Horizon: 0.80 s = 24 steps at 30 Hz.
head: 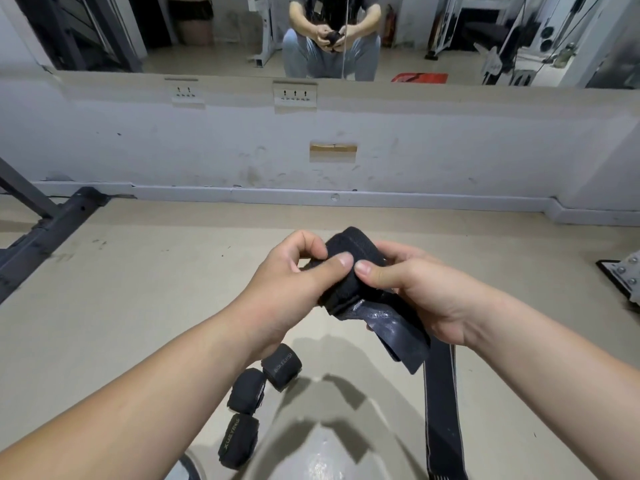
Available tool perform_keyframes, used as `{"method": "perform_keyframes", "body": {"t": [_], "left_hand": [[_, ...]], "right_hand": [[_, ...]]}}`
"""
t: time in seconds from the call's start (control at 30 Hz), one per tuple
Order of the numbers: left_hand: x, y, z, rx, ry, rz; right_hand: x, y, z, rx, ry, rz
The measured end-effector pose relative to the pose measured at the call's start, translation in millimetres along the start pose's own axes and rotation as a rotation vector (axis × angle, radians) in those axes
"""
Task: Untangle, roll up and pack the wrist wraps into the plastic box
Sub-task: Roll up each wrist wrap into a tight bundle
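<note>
A partly rolled black wrist wrap (349, 271) is held in the air above the floor, in the middle of the head view. My left hand (298, 282) pinches its left side with thumb on top and fingers curled behind. My right hand (415, 289) grips its right side, thumb pressing next to the left thumb. The wrap's loose tail (441, 410) hangs down from the roll toward the bottom edge. Three rolled black wraps (258, 389) lie on the floor below my left forearm. No plastic box is in view.
A dark metal rack foot (45, 230) runs along the floor at left. A bolted metal base plate (623, 271) sits at the right edge. A white wall with a mirror (332, 36) stands ahead, reflecting the seated person.
</note>
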<state>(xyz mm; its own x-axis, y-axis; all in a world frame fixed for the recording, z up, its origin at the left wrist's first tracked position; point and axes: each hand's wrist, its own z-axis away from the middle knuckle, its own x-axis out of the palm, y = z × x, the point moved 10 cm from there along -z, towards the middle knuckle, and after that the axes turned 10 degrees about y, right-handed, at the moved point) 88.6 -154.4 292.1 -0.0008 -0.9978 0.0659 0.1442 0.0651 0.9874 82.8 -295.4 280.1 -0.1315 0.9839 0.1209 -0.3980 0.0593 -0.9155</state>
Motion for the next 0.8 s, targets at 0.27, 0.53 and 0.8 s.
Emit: {"method": "perform_keyframes", "body": {"t": [0.27,0.53,0.8], "left_hand": [[13,-8,6,-0.175,-0.258,-0.037],[-4,-17,-1,-0.174,-0.101,-0.028],[-15,-10,-6,-0.09,0.077,-0.043]], "right_hand": [[-5,-3,3,-0.05,0.017,0.057],[-23,-1,6,-0.015,0.224,0.348],[-24,-11,7,-0.076,0.329,0.257]]}}
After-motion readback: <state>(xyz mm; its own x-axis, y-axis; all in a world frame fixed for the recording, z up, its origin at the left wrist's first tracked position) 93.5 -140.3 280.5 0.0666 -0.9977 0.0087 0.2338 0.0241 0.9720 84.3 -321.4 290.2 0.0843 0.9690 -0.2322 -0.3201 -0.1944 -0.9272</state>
